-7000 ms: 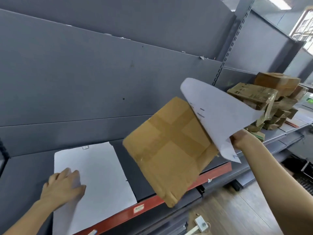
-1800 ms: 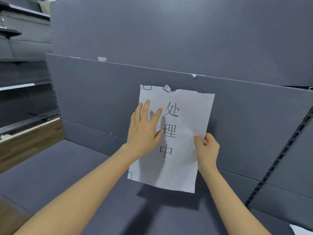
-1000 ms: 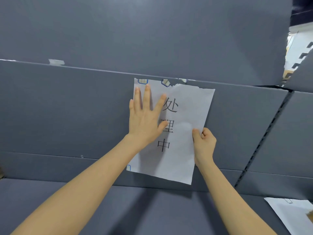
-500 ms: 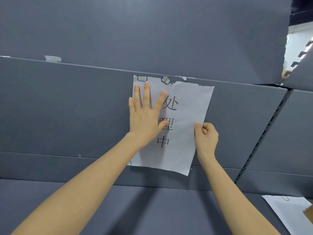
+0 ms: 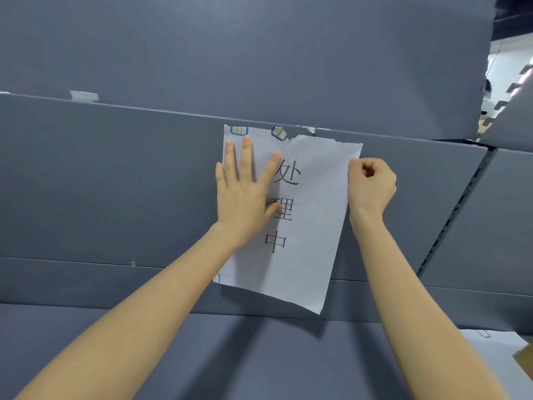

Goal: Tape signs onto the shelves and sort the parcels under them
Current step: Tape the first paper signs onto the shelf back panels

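Against panel [image 5: 115, 183], sign [image 5: 314, 226] lies under left grip [image 5: 243, 192] (right grip [image 5: 370, 183] apparently pinches edge).

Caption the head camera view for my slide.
Left hand presses a torn paper sign against the grey back panel; right hand pinches its edge.

This looks like a stockroom or shop floor fitted with retail-style racking. Grey metal back panels [image 5: 115, 183] fill nearly the whole view, stacked in long horizontal strips, and a slotted upright [image 5: 455, 215] runs down the right side. Below them a flat grey shelf [image 5: 259, 356] stretches across. A printed sign [image 5: 311, 226] reading 处理中 sits against the panel, with tape tabs [image 5: 239, 130] along its top edge. At the bottom right, another white sheet [image 5: 496, 350] and a corner of brown cardboard [image 5: 523, 362] lie on the shelf. More notched uprights [image 5: 501, 103] show in the bright gap at the upper right.
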`<action>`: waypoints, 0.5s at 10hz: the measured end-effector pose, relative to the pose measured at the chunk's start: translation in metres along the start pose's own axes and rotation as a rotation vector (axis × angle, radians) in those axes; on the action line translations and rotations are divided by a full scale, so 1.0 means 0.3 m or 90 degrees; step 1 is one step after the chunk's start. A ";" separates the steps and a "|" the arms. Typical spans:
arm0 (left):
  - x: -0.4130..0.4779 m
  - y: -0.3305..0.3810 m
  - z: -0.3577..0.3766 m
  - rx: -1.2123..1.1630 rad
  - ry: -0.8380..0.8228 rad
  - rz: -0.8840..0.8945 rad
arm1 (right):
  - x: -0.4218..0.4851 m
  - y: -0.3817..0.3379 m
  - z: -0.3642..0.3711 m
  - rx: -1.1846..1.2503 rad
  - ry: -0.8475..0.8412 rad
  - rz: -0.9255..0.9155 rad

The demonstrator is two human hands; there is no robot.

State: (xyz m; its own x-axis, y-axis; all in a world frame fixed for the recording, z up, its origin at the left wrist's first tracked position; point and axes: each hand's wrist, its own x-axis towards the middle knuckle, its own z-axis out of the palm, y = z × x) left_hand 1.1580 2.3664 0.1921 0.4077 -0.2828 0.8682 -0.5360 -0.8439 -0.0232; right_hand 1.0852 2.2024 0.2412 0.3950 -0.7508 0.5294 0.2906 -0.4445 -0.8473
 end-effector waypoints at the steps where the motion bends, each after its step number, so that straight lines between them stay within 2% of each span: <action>1: 0.001 0.000 0.002 0.002 -0.001 -0.001 | 0.015 0.006 0.005 -0.012 -0.004 0.001; 5: 0.003 0.000 0.020 0.005 0.030 0.000 | 0.009 0.014 0.006 0.014 0.011 -0.016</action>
State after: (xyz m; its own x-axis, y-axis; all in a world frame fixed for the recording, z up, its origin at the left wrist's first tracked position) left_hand 1.1628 2.3634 0.1898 0.3730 -0.2613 0.8903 -0.5298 -0.8477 -0.0269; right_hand 1.0891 2.1995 0.2392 0.3719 -0.7483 0.5494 0.3188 -0.4529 -0.8326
